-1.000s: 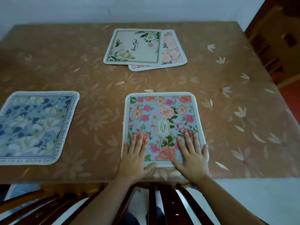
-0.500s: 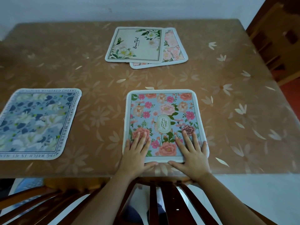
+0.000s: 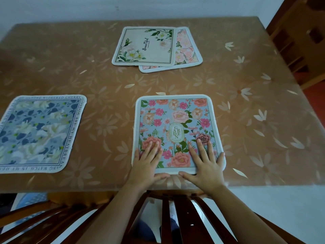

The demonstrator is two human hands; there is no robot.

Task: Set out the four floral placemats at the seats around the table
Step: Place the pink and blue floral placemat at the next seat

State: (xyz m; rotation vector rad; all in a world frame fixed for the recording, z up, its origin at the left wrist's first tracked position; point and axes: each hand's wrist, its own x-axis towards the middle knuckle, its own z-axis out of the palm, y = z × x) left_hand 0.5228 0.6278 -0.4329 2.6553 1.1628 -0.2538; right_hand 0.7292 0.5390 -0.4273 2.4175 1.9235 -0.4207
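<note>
Both hands lie flat with straight fingers, gripping nothing: the left hand (image 3: 147,161) presses the near left part of the pink-and-blue garden placemat (image 3: 177,120), and the right hand (image 3: 205,164) presses its near right part, with both thumbs spread just off the mat's near border onto the table (image 3: 246,120). This mat sits at the table's near edge, a little right of the middle, directly above the slatted back of a chair (image 3: 175,217), and looks squared to that seat. The blue-and-white placemat (image 3: 38,132) lies at the near left, running past the left of the view, apart from the garden mat. Toward the far edge, the cream placemat (image 3: 146,46) overlaps the pale pink placemat (image 3: 188,48), so two of the four appear not yet dealt to their own seats. The likely risks come from here: the tablecloth looks glossy, so palms dragging as they lift could slide the garden mat over the near edge or skew it. Reaching across to the far pair, a forearm may brush this mat out of line. Pulling the cream mat off carelessly could also drag the pink one with it.
</note>
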